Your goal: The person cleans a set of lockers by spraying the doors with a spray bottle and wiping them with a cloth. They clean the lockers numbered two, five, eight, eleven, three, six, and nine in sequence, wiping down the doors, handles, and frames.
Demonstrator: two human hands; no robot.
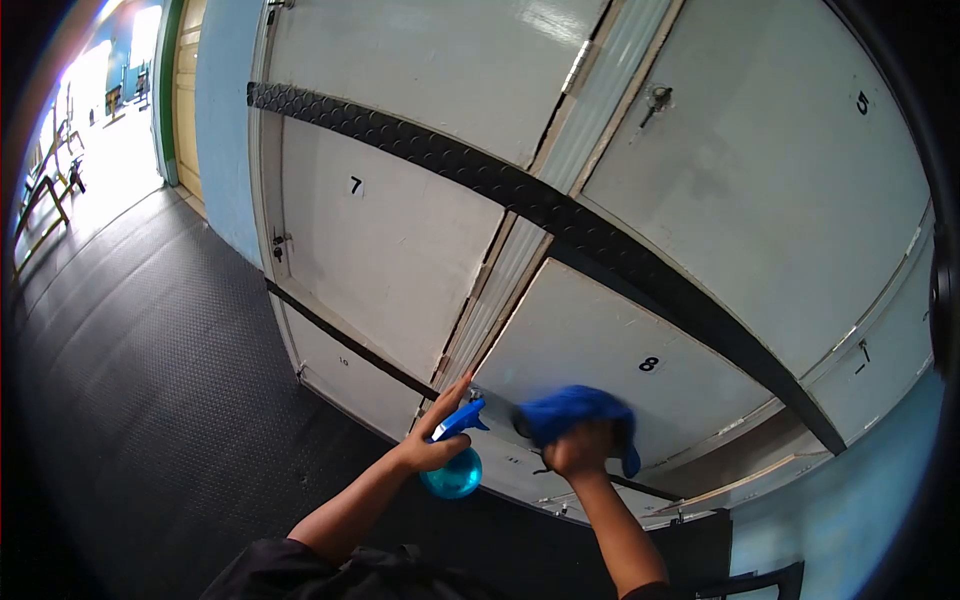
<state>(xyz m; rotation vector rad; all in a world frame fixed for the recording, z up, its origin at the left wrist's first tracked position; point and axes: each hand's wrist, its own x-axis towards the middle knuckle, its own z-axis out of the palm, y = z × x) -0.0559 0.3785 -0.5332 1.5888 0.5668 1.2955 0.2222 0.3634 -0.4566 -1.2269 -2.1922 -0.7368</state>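
My left hand (428,443) has a spray bottle (455,475) with a blue trigger head and a round turquoise body hooked between thumb and palm. Its fingers stretch up to the lower left edge of the locker door marked 8 (610,345) and seem to touch it. My right hand (583,450) is closed round a bunched blue cloth (585,408), pressed against the lower part of that same white door. The cloth is slightly blurred by motion, and it hides some of the door's surface. Door 8 stands a little ajar, with a dark gap along its right side.
Locker door 7 (380,235) is on the left, door 5 (770,160) at upper right, both with keys in their locks. Black textured strips (420,145) run between rows. Black matting (190,390) covers the floor. A black chair-like frame (765,580) is at bottom right.
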